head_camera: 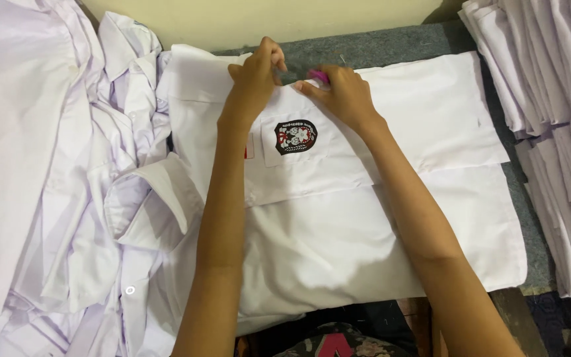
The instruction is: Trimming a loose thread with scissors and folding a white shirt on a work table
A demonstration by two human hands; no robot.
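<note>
So the person is working on a white cotton school-type shirt (338,218) that's lying flat on a grey felt-covered table (404,41), collar end pointing away from them, hem toward their lap. Its long axis is running straight away from the body, with the far sleeve stretching off to the right. Both hands are meeting up at the far edge, just above the chest pocket with the black, red and white embroidered badge (295,136).

The left hand (254,79) is pinching a fold of the white fabric near the collar, fingers curled tight together. The right hand (342,92) is lying just beside it, nearly touching, fingers closed around a small pink thing (320,76). Only a bit of it is poking out, so I can't tell what it is. That pink tip is pointing left toward the pinched fabric, so the left hand is the one nearer the spot.

A loose heap of rumpled white shirts (54,185) is sitting to the left, and a neat stack of folded white shirts (556,99) is lining the right side.
</note>
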